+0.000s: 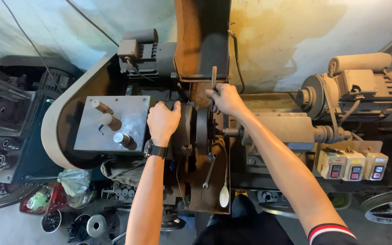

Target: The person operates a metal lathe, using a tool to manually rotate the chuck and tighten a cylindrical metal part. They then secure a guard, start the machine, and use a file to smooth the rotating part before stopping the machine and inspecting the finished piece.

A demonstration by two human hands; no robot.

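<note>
Head view: left hand (163, 121) clamps around the dark round metal chuck (188, 129), steadying it, while right hand (223, 100) grips the slim steel key handle (213, 86) upright above the grey lathe bed (277, 124) for leverage

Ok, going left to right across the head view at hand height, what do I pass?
Grey plate with three pegs → left hand on the round chuck → right hand gripping a metal handle → electric motor.

We are seeing a matt grey metal plate (114, 122), a dull, oil-stained metal chuck (195, 129) and a glossy spoon (224, 193).
</note>
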